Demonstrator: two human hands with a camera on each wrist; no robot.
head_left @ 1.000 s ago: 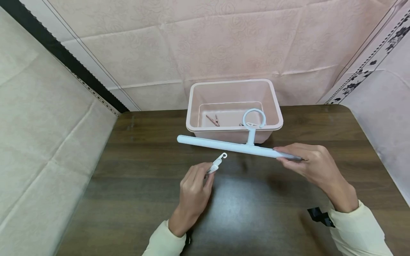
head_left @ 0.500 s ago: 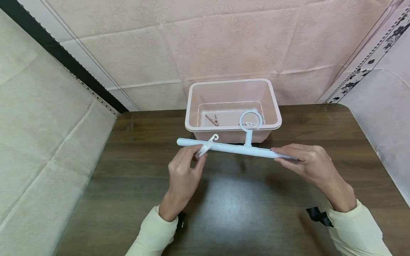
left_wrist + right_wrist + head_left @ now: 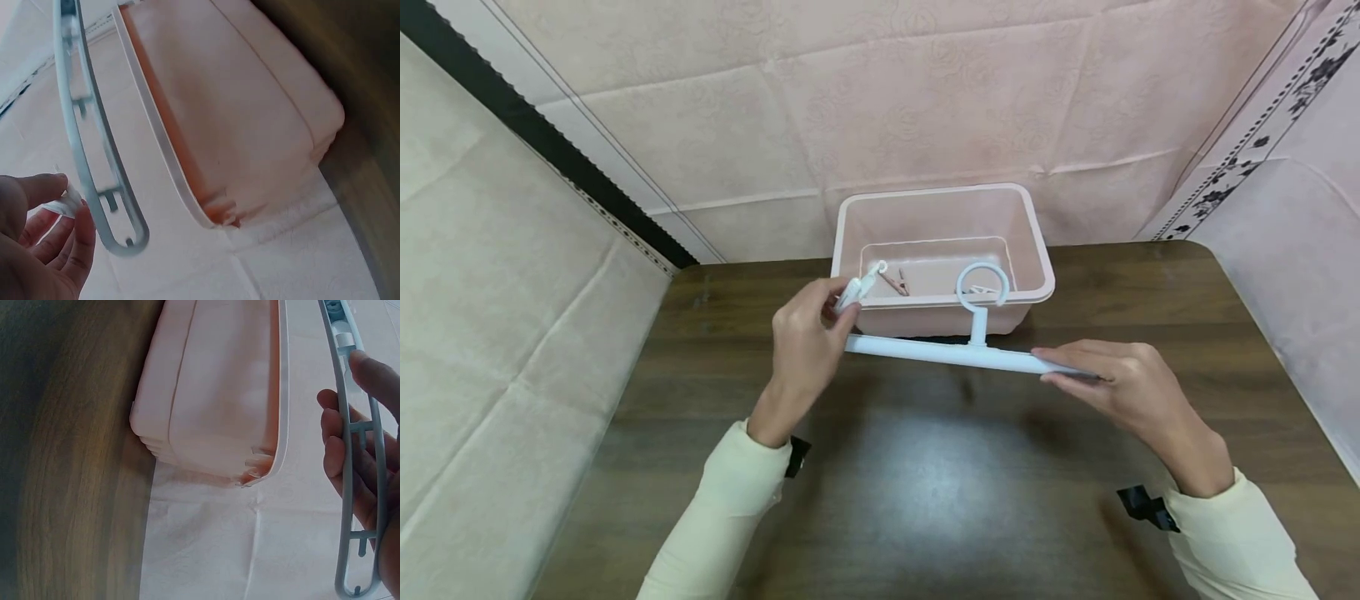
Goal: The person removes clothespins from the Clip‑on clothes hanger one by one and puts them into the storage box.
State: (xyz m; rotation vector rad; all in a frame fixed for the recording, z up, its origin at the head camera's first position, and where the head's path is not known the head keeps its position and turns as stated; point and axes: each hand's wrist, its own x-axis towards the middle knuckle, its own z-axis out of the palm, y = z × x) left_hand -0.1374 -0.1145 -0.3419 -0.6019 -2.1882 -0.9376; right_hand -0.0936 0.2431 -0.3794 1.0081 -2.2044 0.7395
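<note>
In the head view my right hand (image 3: 1131, 396) grips the right end of a light blue hanger bar (image 3: 932, 351), held level above the table. An open ring hook stands up from the bar's middle. Seen in the right wrist view, the bar's hollow underside (image 3: 345, 481) has small cross ribs and pegs, with my fingers on one side and the thumb on the other. My left hand (image 3: 805, 342) pinches a white clip with a curled hook (image 3: 863, 287) between thumb and fingers, by the bar's left end. That clip (image 3: 65, 203) is partly covered by fingers in the left wrist view.
Behind the bar, a pink plastic basin (image 3: 940, 193) stands at the back edge of the brown wooden table (image 3: 917, 500). Inside it lie a pink clothespin (image 3: 895, 285) and small white pieces, partly behind the ring. Patterned cloth (image 3: 805, 108) hangs behind and at both sides.
My left hand has moved up and left with the white clip, from in front of the bar to its left end, passing across it. The right hand and hanger bar have hardly moved.
</note>
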